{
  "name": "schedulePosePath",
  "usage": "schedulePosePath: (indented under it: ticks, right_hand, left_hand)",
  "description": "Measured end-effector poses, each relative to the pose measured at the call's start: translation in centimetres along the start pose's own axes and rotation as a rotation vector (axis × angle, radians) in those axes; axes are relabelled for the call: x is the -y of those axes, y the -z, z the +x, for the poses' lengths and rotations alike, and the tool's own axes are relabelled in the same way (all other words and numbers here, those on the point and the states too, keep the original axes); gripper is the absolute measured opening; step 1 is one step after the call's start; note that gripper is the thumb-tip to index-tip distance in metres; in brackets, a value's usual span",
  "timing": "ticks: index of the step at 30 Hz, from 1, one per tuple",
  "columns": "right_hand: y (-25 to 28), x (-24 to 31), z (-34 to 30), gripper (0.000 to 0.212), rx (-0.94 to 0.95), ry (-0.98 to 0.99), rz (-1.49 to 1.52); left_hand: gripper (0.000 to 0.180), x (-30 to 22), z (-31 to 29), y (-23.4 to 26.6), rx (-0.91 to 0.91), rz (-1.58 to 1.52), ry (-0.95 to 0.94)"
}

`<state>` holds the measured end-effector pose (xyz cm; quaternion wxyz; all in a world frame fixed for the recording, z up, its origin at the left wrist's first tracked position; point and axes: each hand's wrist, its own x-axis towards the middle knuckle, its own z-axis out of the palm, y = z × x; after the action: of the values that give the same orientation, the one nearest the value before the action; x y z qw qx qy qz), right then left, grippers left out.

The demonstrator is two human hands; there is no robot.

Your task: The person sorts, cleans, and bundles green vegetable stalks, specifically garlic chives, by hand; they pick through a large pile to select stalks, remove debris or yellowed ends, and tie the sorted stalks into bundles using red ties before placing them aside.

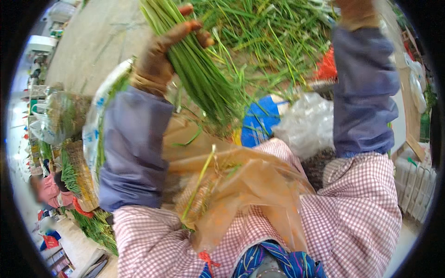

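Observation:
My left hand (pixel 155 58), in a dirty brown glove with bare fingertips, is wrapped round a thick bunch of garlic chives (pixel 199 76). The bunch slants down to the right, its pale ends at the upper edge and its dark green leaf tips above my lap. My right hand (pixel 358 13) is raised at the upper right; it is blurred and its fingers are cut off by the picture's edge. Beyond both hands spreads a heap of loose chives (pixel 259 34). A red bundle of ties or netting (pixel 326 64) lies below my right hand, beside the heap.
An orange-brown plastic sheet (pixel 259 180) covers my lap, with a yellowish stalk (pixel 199 180) on it. Crumpled clear plastic (pixel 306 123) and a blue piece (pixel 257 121) lie ahead. Wrapped bundles (pixel 69 116) stand at left, near a person in pink (pixel 50 191). A white crate (pixel 415 183) is at right.

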<state>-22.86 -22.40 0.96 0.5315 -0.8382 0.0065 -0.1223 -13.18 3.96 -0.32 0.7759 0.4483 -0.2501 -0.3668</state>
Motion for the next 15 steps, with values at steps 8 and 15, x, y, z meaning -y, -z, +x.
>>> schedulePosePath:
  ticks: [8,15]
  right_hand:
    - [-6.7,0.1,-6.6,0.092,0.092,-0.098,0.606]
    - [-9.8,-3.7,-12.6,0.061,0.307,-0.464,0.539]
  left_hand:
    - [0.033,2.6,-0.2,-3.5,-0.092,-0.393,-0.061]
    - [0.008,1.4,1.7,1.1,-0.266,-0.423,-0.041]
